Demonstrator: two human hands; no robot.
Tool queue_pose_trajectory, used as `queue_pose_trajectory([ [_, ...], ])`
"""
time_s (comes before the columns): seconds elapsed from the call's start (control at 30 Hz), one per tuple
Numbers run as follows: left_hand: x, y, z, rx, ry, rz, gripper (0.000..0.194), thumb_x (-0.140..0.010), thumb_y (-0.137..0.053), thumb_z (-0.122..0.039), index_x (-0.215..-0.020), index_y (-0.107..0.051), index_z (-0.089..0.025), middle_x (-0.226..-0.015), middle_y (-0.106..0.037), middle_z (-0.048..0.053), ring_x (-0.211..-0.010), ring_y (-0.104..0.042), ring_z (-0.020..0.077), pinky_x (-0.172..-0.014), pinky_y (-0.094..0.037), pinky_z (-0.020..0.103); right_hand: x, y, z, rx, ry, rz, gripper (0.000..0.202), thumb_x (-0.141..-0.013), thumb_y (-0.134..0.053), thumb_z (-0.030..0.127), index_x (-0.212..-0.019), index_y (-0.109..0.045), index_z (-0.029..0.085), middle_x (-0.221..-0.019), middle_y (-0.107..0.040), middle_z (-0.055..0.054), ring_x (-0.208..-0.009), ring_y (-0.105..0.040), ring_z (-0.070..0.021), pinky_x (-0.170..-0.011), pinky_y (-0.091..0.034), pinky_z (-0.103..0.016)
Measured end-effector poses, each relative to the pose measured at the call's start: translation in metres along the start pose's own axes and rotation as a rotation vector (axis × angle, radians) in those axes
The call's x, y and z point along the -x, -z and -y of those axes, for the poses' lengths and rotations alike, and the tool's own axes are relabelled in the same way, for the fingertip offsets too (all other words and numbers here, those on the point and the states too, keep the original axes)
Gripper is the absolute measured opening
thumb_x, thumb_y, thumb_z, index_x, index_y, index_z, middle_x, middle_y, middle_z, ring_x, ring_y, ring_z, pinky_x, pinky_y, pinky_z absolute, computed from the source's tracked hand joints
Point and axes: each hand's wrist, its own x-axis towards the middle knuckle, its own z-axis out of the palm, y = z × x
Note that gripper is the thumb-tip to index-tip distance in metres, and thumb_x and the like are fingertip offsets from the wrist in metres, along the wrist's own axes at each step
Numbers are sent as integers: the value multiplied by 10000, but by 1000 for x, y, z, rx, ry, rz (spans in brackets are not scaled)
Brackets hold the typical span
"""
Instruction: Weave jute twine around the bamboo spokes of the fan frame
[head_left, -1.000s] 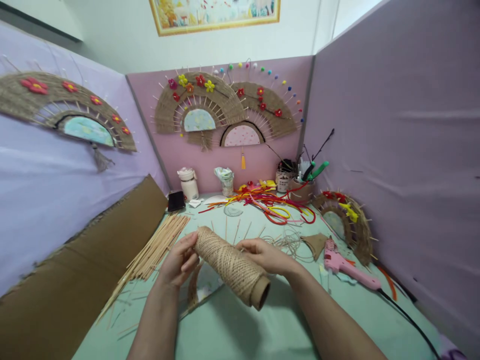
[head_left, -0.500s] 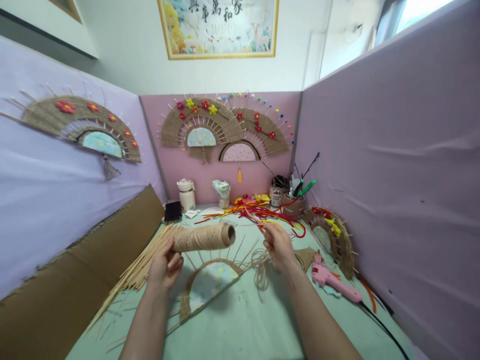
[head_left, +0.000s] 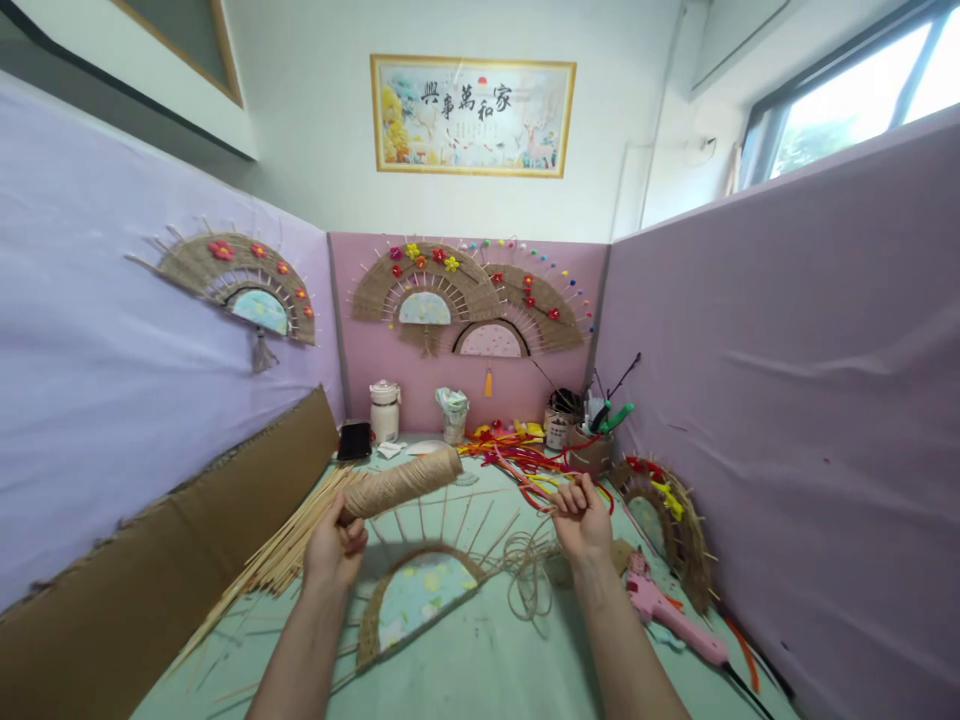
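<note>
My left hand [head_left: 335, 545] grips one end of a spool of jute twine [head_left: 405, 484], held tilted above the table. A strand of twine runs from the spool to my right hand [head_left: 581, 515], whose fingers are closed on it. Below and between my hands lies a half-round fan frame [head_left: 427, 590] with a pale blue flowered centre, a woven jute band and thin sticks radiating outward. Loose loops of twine [head_left: 531, 575] rest on the table just left of my right hand.
Bamboo sticks [head_left: 300, 530] lie in a pile beside a cardboard strip [head_left: 187, 530] at left. A pink glue gun [head_left: 675, 615] and a small finished fan [head_left: 686, 540] are at right. Colourful pipe cleaners [head_left: 517, 460], a white jar [head_left: 385, 410] and a tool pot [head_left: 590, 450] stand at the back.
My right hand has moved to the right, farther from the spool, and turned. The spool's far end tilts up more. The camera view has tipped upward.
</note>
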Motion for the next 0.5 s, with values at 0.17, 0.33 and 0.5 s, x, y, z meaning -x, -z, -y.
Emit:
queue_pose_trajectory([
  [0.17,0,8,-16,249,-55,-22,253,-875,-406,-89,-649,-350,-187,-445,-445,-98,-210,-255,4,-260,-160,144,-14,26,-2,147,139,-159,384,-811,-554,395,-589,-290,225,-445,-215,111,-363,-209,-73,-391,-262,-225],
  [0.33,3,6,-17,292,13,62,267,-923,-309,-108,-677,-391,-173,-492,-521,-71,-198,-259,-13,-247,-160,118,-10,24,-18,744,203,-267,168,-710,-562,375,-766,-513,224,-683,-547,2,-648,-527,-172,-632,-459,-324],
  [0.5,8,-5,-4,79,177,134,223,-926,-358,-191,-756,-499,-157,-401,-455,-84,-186,-224,-7,-251,-118,93,12,-1,-30,1185,265,-84,463,-676,-590,351,-1104,-543,183,-1310,-442,-171,-1271,-335,-325,-1073,-216,-516],
])
